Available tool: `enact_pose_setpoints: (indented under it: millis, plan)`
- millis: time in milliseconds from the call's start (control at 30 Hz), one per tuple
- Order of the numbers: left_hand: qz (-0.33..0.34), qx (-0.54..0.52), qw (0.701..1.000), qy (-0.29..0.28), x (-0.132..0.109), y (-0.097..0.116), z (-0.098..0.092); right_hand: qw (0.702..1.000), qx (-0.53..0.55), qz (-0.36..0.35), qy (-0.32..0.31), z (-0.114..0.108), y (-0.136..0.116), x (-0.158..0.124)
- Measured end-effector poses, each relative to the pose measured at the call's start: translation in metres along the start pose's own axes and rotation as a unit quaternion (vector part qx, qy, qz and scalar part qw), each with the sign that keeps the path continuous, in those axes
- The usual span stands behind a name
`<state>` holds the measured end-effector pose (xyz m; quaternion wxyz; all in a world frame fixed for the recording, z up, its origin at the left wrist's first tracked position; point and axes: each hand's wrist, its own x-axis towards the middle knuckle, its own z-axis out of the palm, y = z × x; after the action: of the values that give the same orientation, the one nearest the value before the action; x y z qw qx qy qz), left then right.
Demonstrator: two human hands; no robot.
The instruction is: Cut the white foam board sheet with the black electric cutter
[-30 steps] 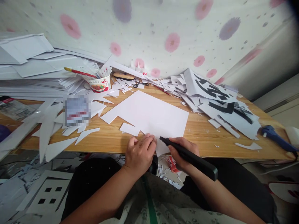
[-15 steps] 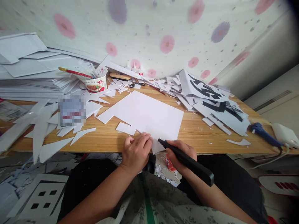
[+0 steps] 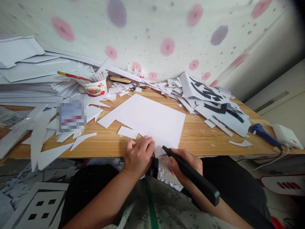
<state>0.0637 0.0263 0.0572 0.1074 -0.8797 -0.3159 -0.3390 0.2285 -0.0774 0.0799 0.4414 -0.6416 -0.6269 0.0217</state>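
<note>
A large white foam board [image 3: 147, 117] with a stepped left edge lies flat on the wooden table, its near corner reaching the front edge. My left hand [image 3: 138, 153] presses on that near corner, its fingers bent and held together. Closed around a thick black-handled cutter [image 3: 193, 173], my right hand [image 3: 187, 163] is just right of the corner. The cutter's tip points up and left over the board by the table edge; its blade is too small to make out. A small white strip [image 3: 127, 132] lies beside the board's left edge.
Foam offcuts [image 3: 54, 152] and stacked white sheets [image 3: 23, 90] crowd the left. Behind are a paper bowl [image 3: 95, 87] of strips with a brush, and scissors [image 3: 136, 88]. Black-marked scraps [image 3: 214, 105] and a blue glue gun [image 3: 265, 133] with a cord are on the right.
The cutter's tip has shifted slightly right and toward me, with my right hand following. My left hand stays on the board. The whole view has moved a little.
</note>
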Motion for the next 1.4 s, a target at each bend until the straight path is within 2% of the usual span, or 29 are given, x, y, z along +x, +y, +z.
enact_pose_setpoints:
  millis: [367, 667, 933, 1300, 1400]
  plan:
    - [0.002, 0.0, 1.0, 0.009, -0.001, -0.001, 0.002, 0.999, 0.01, -0.045, 0.023, -0.001, 0.002, -0.012]
    - [0.001, -0.007, 1.0, 0.001, 0.0, -0.001, 0.0, 0.999, 0.031, -0.034, 0.03, 0.0, 0.002, -0.019]
    - [-0.009, -0.014, 1.0, -0.002, -0.001, 0.0, 0.0, 0.996, 0.019, -0.073, 0.047, 0.001, 0.004, -0.025]
    - [-0.014, -0.013, 1.0, 0.003, -0.003, 0.001, 0.001, 0.992, 0.012, -0.095, 0.085, 0.009, 0.007, -0.036]
    - [-0.015, -0.019, 1.0, 0.0, -0.003, 0.001, 0.0, 0.988, 0.005, -0.099, 0.116, 0.015, 0.01, -0.042]
